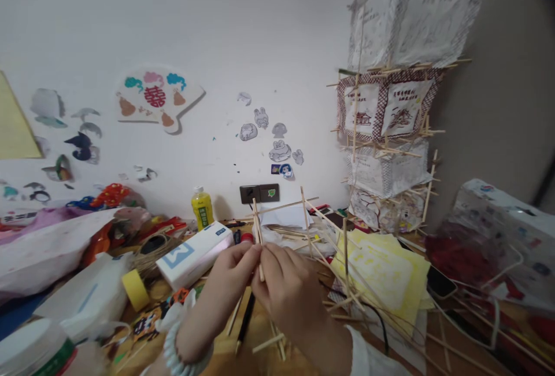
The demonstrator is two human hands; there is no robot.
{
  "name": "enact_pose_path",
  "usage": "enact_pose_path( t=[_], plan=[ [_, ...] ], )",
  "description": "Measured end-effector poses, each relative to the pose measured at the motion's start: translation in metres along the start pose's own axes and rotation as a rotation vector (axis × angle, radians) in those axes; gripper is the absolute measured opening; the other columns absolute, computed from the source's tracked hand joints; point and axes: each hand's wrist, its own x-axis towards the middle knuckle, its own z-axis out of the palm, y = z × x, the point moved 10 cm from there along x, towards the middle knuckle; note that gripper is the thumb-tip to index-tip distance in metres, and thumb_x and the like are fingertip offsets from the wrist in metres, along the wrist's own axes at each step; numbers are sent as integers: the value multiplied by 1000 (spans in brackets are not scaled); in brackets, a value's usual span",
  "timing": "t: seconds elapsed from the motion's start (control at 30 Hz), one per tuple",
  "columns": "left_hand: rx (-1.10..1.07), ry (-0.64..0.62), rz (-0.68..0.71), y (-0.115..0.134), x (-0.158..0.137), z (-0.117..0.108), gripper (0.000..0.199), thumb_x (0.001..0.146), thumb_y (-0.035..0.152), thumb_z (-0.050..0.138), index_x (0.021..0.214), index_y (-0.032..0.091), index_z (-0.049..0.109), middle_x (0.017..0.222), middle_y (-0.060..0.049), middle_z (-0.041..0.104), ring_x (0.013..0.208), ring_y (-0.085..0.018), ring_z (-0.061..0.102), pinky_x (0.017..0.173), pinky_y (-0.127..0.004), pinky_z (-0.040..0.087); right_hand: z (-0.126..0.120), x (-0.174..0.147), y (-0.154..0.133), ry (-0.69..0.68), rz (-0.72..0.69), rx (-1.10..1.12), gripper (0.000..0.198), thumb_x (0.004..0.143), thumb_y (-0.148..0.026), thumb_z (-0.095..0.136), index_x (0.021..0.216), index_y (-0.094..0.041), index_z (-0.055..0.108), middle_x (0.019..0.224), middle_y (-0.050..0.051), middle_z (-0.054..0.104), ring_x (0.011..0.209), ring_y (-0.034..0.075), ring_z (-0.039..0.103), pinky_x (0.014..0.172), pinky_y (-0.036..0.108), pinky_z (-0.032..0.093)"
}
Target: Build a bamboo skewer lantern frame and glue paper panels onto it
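Both hands meet at the middle of the desk, fingers pinched together. Between them stand thin wooden sticks (256,220), upright and part of a loose stick frame. My left hand (234,263) grips these sticks from the left, a beaded bracelet (173,353) at its wrist. From the right, my right hand (288,277) is closed on the same sticks, whose lower ends show below the fingertips. The frame's other upright stick (306,222) and a crossing stick (286,206) rise behind my hands. The exact joint under my fingers is hidden. Below lies a black pen-like rod (245,323).
A tall paper-and-stick lantern tower (381,104) stands at the right by the wall. Yellow sheets (377,272) and loose sticks lie right of my hands. On the left are a white tissue pack (195,254), yellow tape (135,290), twine (151,257) and a yellow bottle (202,208).
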Motion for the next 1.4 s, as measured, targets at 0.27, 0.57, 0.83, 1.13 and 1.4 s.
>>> enact_pose_path(
  t=[0.27,0.57,0.83,1.13,1.4],
  plan=[
    [165,-50,135,20,-6,9,41,78,52,46,57,18,53,55,1,55,59,-15,49,58,-25,43,28,-3,15,-236,119,59,19,78,-12,45,92,-11,59,79,11,66,70,22,61,63,34,51],
    [256,-50,245,24,-10,6,34,85,40,39,72,19,63,74,-2,66,72,-17,55,73,-25,45,39,-6,8,-301,-128,136,32,80,-12,39,107,-4,55,88,16,65,79,24,60,72,37,52],
    [336,-32,248,16,-9,4,38,84,44,35,80,18,62,85,-7,66,82,-21,57,84,-31,43,35,-3,4,-284,-192,138,36,78,-12,39,109,0,53,90,18,66,80,24,60,72,36,54],
    [342,-49,271,25,-11,6,38,84,44,35,72,19,61,76,-6,66,74,-19,57,74,-29,45,35,-2,2,-320,-237,86,37,80,-12,38,109,4,54,92,20,67,81,24,61,73,35,54],
    [287,-84,281,31,-9,10,37,84,42,37,63,19,57,63,-1,63,60,-15,51,60,-25,44,27,0,10,-307,-181,131,41,83,-20,43,114,3,54,82,16,66,73,26,60,63,38,52]
  ],
)
